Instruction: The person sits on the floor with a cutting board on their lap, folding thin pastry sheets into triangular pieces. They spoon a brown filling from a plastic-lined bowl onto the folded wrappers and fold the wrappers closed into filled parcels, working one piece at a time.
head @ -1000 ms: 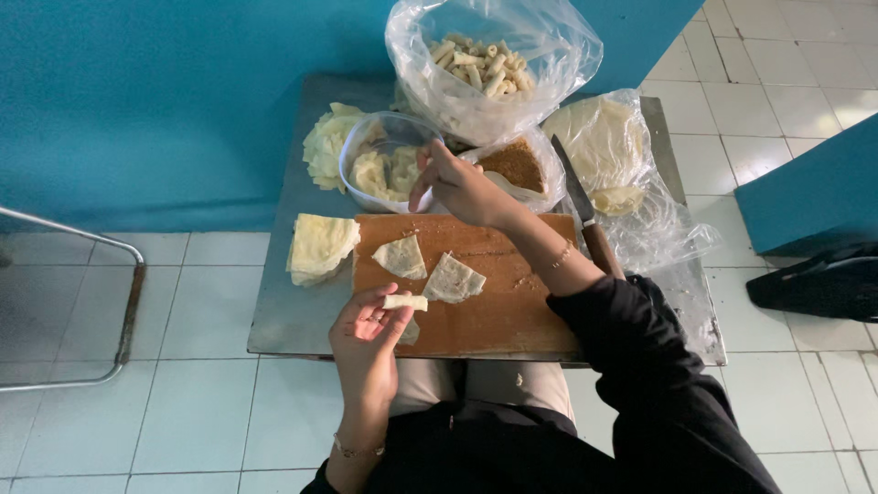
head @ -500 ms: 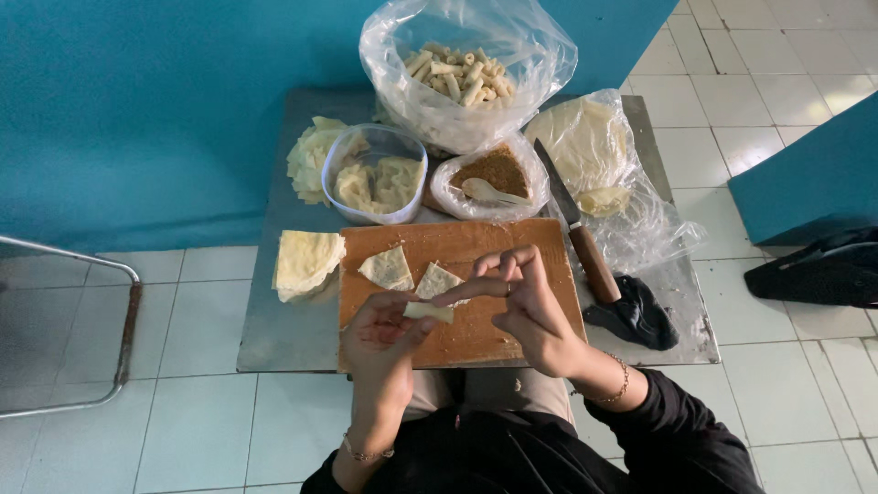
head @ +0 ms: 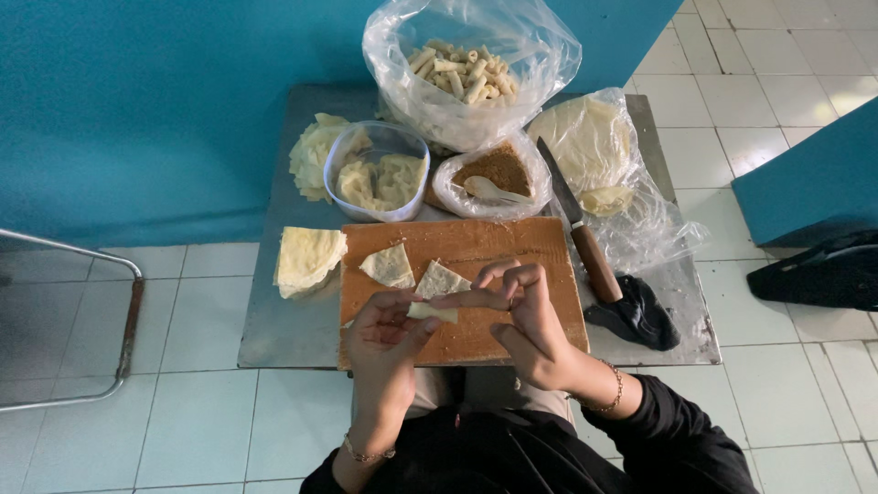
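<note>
We pinched a wrapper above the cutting board [head: 512, 247].
Both our left hand [head: 384, 340] and right hand [head: 526, 320] gripped the pastry wrapper [head: 432, 312] between fingertips.

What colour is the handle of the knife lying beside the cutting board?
Brown, like wood. The knife handle shows best in the head view, right of the cutting board.

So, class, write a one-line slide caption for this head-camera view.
Left hand and right hand fold a pale pastry wrapper over a wooden cutting board.
</note>
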Tool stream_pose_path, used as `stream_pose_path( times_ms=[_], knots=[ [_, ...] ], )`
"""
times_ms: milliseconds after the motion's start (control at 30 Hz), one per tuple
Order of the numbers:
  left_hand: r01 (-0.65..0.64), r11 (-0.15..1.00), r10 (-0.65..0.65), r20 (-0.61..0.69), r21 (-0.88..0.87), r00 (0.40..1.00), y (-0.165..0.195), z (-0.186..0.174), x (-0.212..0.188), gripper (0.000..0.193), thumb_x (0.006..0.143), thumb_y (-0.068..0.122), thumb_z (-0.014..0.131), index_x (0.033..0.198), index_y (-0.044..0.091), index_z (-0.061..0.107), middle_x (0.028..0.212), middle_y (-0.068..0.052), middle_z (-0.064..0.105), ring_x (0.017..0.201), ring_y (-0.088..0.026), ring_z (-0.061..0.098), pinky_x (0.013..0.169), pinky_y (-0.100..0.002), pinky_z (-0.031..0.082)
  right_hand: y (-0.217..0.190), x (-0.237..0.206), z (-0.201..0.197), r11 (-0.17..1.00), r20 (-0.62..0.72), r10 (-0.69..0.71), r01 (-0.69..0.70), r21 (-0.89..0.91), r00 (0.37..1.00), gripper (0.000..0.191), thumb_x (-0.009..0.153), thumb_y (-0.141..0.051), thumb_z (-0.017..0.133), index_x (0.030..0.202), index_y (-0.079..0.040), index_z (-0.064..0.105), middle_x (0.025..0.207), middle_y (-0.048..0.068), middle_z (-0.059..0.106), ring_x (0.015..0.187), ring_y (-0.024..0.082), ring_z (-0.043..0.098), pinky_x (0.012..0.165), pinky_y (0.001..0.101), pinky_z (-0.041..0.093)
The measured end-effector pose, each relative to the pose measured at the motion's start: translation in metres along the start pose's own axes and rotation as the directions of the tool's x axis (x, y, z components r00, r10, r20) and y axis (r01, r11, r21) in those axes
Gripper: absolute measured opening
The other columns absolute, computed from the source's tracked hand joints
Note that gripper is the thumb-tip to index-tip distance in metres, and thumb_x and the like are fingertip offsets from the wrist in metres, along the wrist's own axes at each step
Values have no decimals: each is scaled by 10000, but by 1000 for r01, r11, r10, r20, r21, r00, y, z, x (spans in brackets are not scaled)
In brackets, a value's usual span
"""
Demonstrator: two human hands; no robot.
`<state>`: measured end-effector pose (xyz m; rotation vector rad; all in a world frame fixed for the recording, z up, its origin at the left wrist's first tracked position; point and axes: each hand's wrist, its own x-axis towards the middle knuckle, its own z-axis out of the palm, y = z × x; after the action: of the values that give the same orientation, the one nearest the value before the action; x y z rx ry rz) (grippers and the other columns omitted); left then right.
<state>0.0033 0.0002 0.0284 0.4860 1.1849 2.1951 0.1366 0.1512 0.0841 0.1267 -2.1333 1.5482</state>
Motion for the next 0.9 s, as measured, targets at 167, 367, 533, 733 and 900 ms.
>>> stream_pose_path(
  times_ms=[167, 367, 533, 733, 900],
  knots=[
    [-7, 1000, 7, 15, -3, 1000, -3, -2, -1, 359, 789, -161, 760, 1106, -25, 660, 1057, -99, 723, 877, -100, 665, 776, -233, 548, -1, -5, -1, 871, 32, -174, 169, -460, 984, 486, 771, 189, 400, 1116, -109, 232, 1402, 231, 664, 1225, 232, 516, 1090, 480, 252],
    [0, 999, 1, 37, -35, 999, -2, -3, -4, 359, 789, -149, 770, 1106, -23, 656, 1062, -104, 727, 898, -118, 685, 783, -244, 552, 7, -5, -4, 472, 141, -433, 357, -806, 890, 478, 779, 141, 538, 1115, -97, 294, 1273, 96, 710, 1167, 259, 528, 865, 502, 220],
    [11, 1000, -10, 56, -9, 998, 3, 0, -5, 340, 787, -130, 776, 1091, -33, 658, 1060, -104, 737, 924, -128, 707, 803, -253, 564, -1, -8, -6, 495, 98, -328, 260, -829, 939, 476, 721, 87, 581, 1044, -143, 317, 1230, 56, 759, 1123, 259, 510, 865, 532, 237],
    [5, 994, -9, 39, 107, 999, 7, 2, -6, 314, 807, -90, 798, 1087, -31, 669, 992, -109, 753, 879, -129, 698, 778, -250, 554, -9, -4, -4, 697, 72, -302, 272, -664, 951, 437, 824, 148, 501, 1101, -107, 280, 1313, 102, 717, 1230, 254, 489, 962, 528, 243],
    [8, 988, -14, 37, 152, 999, 9, 1, -9, 304, 804, -92, 799, 1065, -10, 668, 981, -104, 748, 895, -131, 709, 787, -260, 571, -4, -9, -5, 615, 95, -361, 313, -723, 928, 408, 831, 138, 514, 1083, -105, 305, 1317, 52, 713, 1224, 244, 492, 936, 514, 234]
  ],
)
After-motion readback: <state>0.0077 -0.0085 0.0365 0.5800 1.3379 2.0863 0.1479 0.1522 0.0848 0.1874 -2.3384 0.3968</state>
